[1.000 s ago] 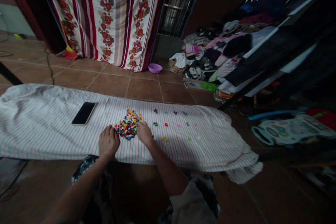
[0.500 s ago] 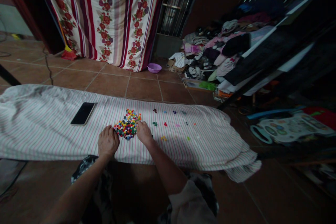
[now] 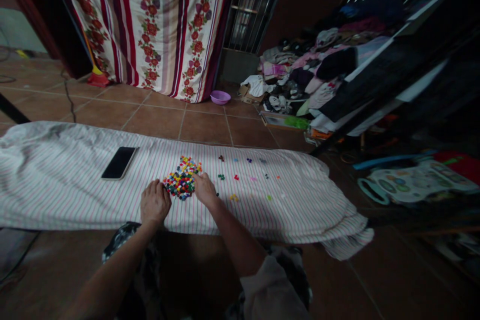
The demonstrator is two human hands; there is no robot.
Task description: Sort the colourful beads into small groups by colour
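Observation:
A heap of small multicoloured pieces lies on a striped cloth. My left hand rests palm down on the cloth at the heap's left edge, its fingers together. At the right edge of the heap is my right hand, fingers curled, their tips among the pieces; whatever they may hold is too small to make out. Right of it are little colour groups, among them dark green pieces, red pieces, yellow pieces and brown pieces.
A phone lies on the cloth to the left. Beyond, on the tiled floor, are a purple basin, a red broom and a large pile of clothes. A floral curtain hangs behind.
My right hand has shifted very slightly left and down at the heap's edge. My left hand stays almost where it was.

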